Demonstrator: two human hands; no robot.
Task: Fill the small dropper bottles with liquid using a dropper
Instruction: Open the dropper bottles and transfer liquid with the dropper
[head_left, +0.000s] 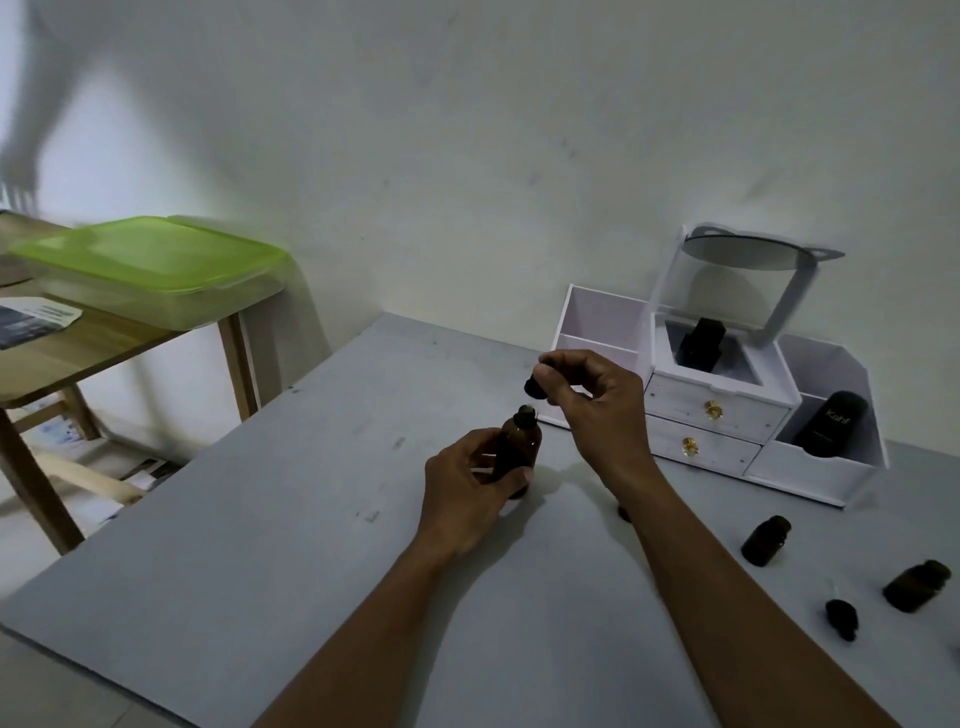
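Note:
An amber glass bottle (519, 447) stands upright on the grey table (260, 545), and my left hand (470, 499) grips its lower body. Just above the bottle's open neck my right hand (592, 405) pinches a black dropper cap (532, 385); the pipette below it is hard to make out. To the right stand two small amber bottles, one nearer (765, 540) and one by the frame edge (917, 584). A loose black dropper (840, 616) lies between them.
A white organizer (722, 410) with drawers, a mirror and dark bottles sits at the table's back right. A small dark cap (623, 513) peeks out beside my right forearm. At the left, a wooden side table (78, 353) carries a green-lidded container (156, 265).

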